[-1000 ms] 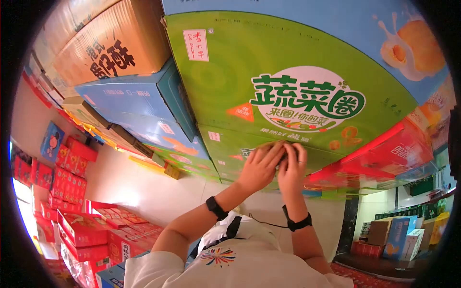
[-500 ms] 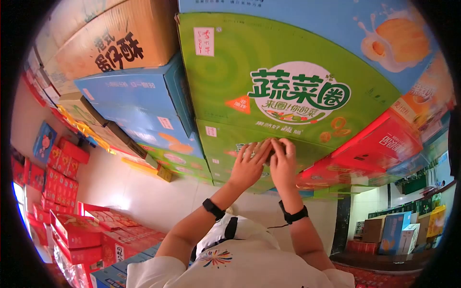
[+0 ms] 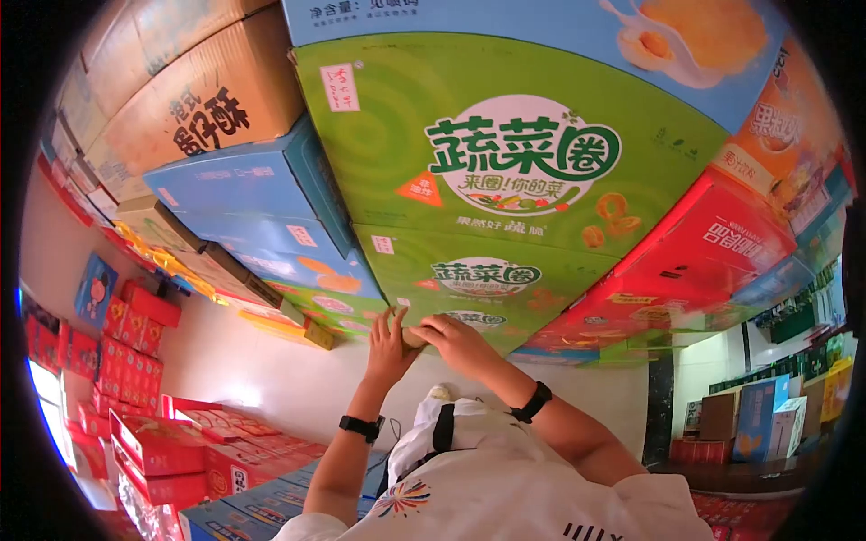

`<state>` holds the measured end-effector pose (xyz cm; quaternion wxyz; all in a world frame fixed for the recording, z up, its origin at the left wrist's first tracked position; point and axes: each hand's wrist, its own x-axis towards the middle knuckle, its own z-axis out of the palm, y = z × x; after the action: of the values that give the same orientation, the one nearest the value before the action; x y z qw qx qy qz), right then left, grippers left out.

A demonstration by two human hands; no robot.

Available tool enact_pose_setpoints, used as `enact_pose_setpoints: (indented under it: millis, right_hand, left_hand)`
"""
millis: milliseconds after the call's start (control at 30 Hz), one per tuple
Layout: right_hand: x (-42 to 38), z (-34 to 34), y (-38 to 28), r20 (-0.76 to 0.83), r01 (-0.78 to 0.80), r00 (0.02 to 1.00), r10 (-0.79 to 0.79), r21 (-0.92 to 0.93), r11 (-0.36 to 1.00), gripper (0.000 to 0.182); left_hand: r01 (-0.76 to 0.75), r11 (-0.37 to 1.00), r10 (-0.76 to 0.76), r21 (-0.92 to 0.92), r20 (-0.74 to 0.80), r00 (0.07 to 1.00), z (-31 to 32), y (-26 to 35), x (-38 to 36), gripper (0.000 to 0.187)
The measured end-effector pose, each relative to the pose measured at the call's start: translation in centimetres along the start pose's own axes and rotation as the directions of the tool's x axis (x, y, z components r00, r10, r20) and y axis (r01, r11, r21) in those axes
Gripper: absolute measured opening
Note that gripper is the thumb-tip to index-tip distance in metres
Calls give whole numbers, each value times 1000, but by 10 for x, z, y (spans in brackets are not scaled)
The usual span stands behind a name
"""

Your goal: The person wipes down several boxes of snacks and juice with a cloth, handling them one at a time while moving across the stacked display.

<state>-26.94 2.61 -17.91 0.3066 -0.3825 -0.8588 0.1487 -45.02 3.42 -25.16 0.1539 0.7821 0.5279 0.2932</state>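
Both hands work at the lower green printed cardboard carton (image 3: 469, 311) in a tall stack: the left hand (image 3: 390, 343) lies flat with fingers spread against its face, and the right hand (image 3: 451, 341) curls over a small tan piece (image 3: 413, 338), seemingly tape or a label, at the carton's edge. Judging by this, pressing or peeling is under way, needing a firm pinch. The cartons are sealed, so their contents stay unseen.
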Motion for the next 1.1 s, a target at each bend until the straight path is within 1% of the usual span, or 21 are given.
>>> enact_pose_setpoints:
  millis: [33, 67, 133, 167, 233, 267, 333, 367, 433, 467, 533, 567, 633, 667, 700, 733, 767, 833, 867, 967, 1100]
  right_hand:
    - [-7, -4, -2, 8, 8, 1000, -8, -7, 1000, 36]
    - [-16, -4, 1, 14, -2, 1000, 2, -8, 1000, 36]
    - [-33, -7, 4, 21, 36, 999, -34, -87, 996, 45]
    - [-44, -10, 3, 29, 29, 999, -26, -89, 996, 45]
    - [-54, -26, -6, 121, -228, 965, 232, -47, 972, 57]
    - [-61, -29, -5, 123, -231, 964, 236, -51, 972, 57]
    - [-77, -30, 0, 110, -381, 914, 390, -92, 920, 67]
    - [-87, -28, 7, 105, -381, 915, 390, -93, 920, 67]
    - [-104, -26, 23, 100, -277, 953, 285, -92, 957, 58]
    - [-111, -26, 30, 94, -272, 955, 280, -93, 958, 58]
    - [-113, -33, 37, 335, -401, 849, 408, -94, 911, 48]
    - [-114, -35, 41, 334, -394, 852, 404, -99, 914, 48]
    - [-112, -44, 43, 373, -421, 814, 444, -146, 895, 36]
    - [-114, -47, 47, 374, -418, 815, 443, -150, 896, 36]
    - [-118, -51, 51, 283, -357, 875, 394, -173, 918, 34]
    - [-122, -55, 56, 190, -298, 923, 335, -200, 933, 31]
    - [-125, -60, 62, 188, -296, 924, 334, -203, 933, 31]
    - [-131, -73, 72, 77, -216, 969, 233, -179, 960, 26]
    - [-135, -80, 77, 78, -214, 970, 230, -178, 961, 26]
    - [-143, -106, 85, 36, -204, 977, 210, -130, 970, 30]
    - [-150, -140, 96, 34, -176, 983, 180, -103, 979, 36]
  left_hand:
    - [16, 999, -15, -30, 11, 1000, 1, 4, -5, 68]
    - [18, 999, -17, -38, 18, 1000, 7, 2, -9, 68]
    - [43, 998, -34, -45, 179, 983, 19, -2, -17, 53]
    - [46, 997, -36, -54, 184, 982, 27, -1, -22, 53]
    - [68, 986, -55, -150, 93, 994, 30, 12, -18, 44]
    - [68, 986, -54, -155, 94, 994, 30, 20, -16, 44]
    - [51, 974, -30, -220, 94, 995, 30, 38, -11, 45]
    - [46, 975, -26, -219, 93, 995, 34, 45, -10, 45]
    - [-9, 975, 38, -223, 123, 992, 41, 56, -6, 47]
    - [-15, 976, 41, -218, 118, 992, 43, 61, -5, 47]
    - [-81, 973, 97, -216, 67, 993, 47, 69, -2, 50]
    - [-89, 976, 100, -198, 49, 994, 51, 72, -3, 49]
    - [-64, 971, 76, -229, 44, 996, 56, 81, -2, 46]
    - [-37, 965, 51, -259, 50, 997, 58, 87, -1, 44]
    - [-37, 964, 51, -262, 46, 998, 61, 92, 1, 44]
    - [-58, 959, 68, -277, 29, 997, 64, 97, 3, 42]
    - [-79, 953, 86, -291, 13, 996, 68, 103, 6, 39]
    - [-129, 955, 125, -268, -31, 992, 69, 122, 15, 39]
    - [-173, 955, 161, -242, -69, 985, 69, 131, 19, 38]
    - [-210, 957, 182, -200, -150, 972, 71, 160, 32, 37]
    - [-158, 956, 114, -247, -185, 976, 79, 195, 41, 35]
